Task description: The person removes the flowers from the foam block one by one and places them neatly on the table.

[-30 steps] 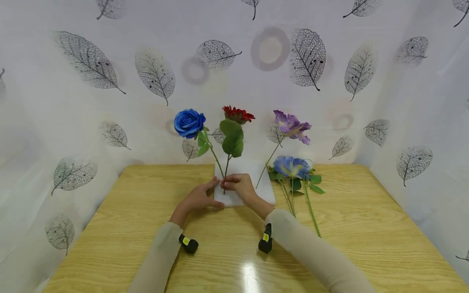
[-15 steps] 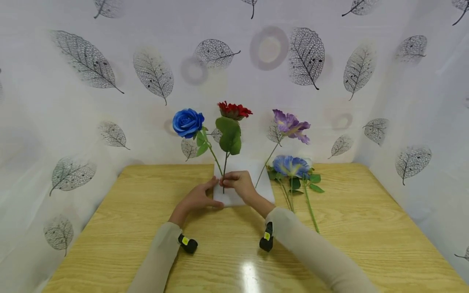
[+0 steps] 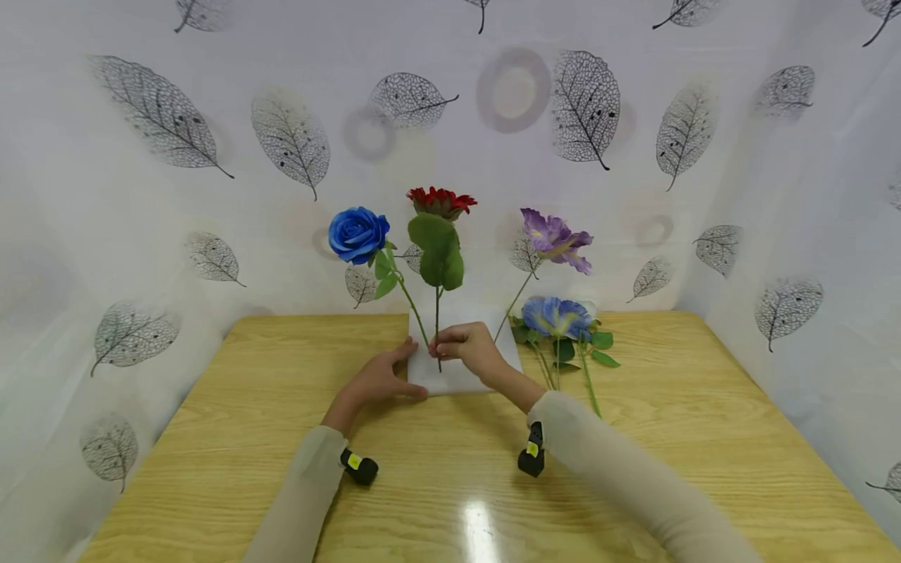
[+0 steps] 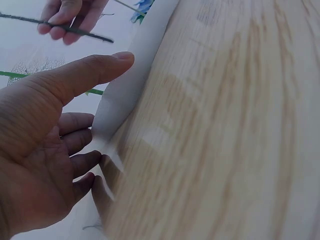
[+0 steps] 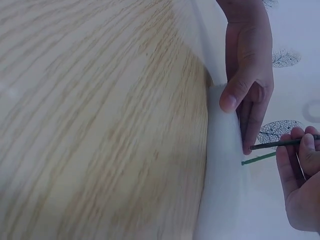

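My right hand [image 3: 473,348] pinches the stem of a red artificial flower [image 3: 439,202] with a large green leaf. This dark stem [image 4: 92,36] has its lower end bare and apart from the white foam block [image 3: 461,383]. Against the block's left side rests my left hand [image 3: 380,379], its thumb stretched along the near edge and its fingers touching the side. A blue rose [image 3: 359,234] stands in the block at the left, leaning left; its green stem [image 5: 257,159] enters the foam. On the right a purple flower [image 3: 556,238] leans right, its stem base hidden behind my right hand.
Right of the block, a light-blue flower [image 3: 558,318] and other stems with green leaves lie on the wooden table [image 3: 281,367]. A pale curtain [image 3: 436,47] printed with leaves hangs behind and along the sides.
My right hand has shifted slightly right and up with the red flower, whose stem now stands more upright and apart from the rose's stem. My left hand stays at the block.
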`<action>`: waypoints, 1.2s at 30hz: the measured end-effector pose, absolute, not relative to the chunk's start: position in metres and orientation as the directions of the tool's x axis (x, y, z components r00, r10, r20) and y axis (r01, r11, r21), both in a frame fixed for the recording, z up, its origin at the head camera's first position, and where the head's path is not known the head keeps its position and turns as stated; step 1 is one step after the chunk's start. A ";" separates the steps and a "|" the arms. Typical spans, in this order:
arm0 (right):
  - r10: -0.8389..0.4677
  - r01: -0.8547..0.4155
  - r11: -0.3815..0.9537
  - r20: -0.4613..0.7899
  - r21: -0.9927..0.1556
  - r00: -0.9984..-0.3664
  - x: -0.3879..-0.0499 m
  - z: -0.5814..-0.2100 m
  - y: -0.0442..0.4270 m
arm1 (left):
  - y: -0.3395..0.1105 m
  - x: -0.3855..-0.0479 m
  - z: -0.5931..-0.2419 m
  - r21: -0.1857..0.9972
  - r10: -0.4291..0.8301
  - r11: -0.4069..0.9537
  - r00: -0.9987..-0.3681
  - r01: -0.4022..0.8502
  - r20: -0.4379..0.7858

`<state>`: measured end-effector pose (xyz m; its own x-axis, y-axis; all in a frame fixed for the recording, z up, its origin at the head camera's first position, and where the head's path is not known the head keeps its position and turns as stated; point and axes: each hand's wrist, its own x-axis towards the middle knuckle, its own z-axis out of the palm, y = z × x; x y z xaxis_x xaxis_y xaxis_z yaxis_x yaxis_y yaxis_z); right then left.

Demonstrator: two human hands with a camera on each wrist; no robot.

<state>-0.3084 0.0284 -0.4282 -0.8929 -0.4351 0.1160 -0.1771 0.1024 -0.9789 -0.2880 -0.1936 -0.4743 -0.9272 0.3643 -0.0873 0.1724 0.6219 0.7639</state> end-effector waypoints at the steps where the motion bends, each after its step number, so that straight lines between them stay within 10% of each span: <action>1: -0.443 -0.187 0.112 0.120 -0.976 -0.889 -0.308 -0.428 0.032 | -0.194 -0.288 -0.474 0.762 0.366 0.623 -0.927 0.178 -0.083; 36: -0.419 -0.285 0.351 0.123 -0.892 -0.900 -0.273 -0.401 0.203 | -0.194 -0.287 -0.475 0.748 0.367 0.636 -0.927 0.189 -0.077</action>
